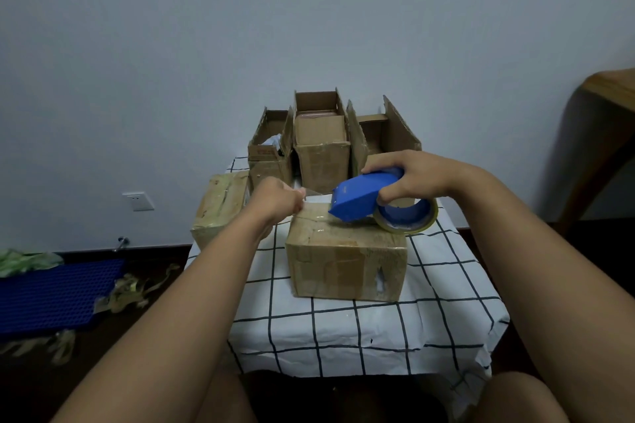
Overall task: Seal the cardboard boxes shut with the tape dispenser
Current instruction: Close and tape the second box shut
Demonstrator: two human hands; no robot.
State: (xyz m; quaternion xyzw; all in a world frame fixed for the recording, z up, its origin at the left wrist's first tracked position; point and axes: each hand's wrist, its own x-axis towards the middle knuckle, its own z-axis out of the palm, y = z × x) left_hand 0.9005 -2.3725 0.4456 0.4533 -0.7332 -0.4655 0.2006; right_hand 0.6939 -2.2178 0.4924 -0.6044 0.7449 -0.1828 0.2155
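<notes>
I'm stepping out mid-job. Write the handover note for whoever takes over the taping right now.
Right hand grips the blue tape dispenser, held over the front box on the checked cloth.
Left hand pinches the free tape end, pulled out from the dispenser's mouth.
Front box: flaps closed, some tape already across the top; current strip not yet laid down.
A taped box sits at the left.
Left to do: three open boxes at the back.

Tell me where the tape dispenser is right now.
In the head view, the blue tape dispenser sits right of centre, gripped by the right hand over the top of the closed box.
</notes>
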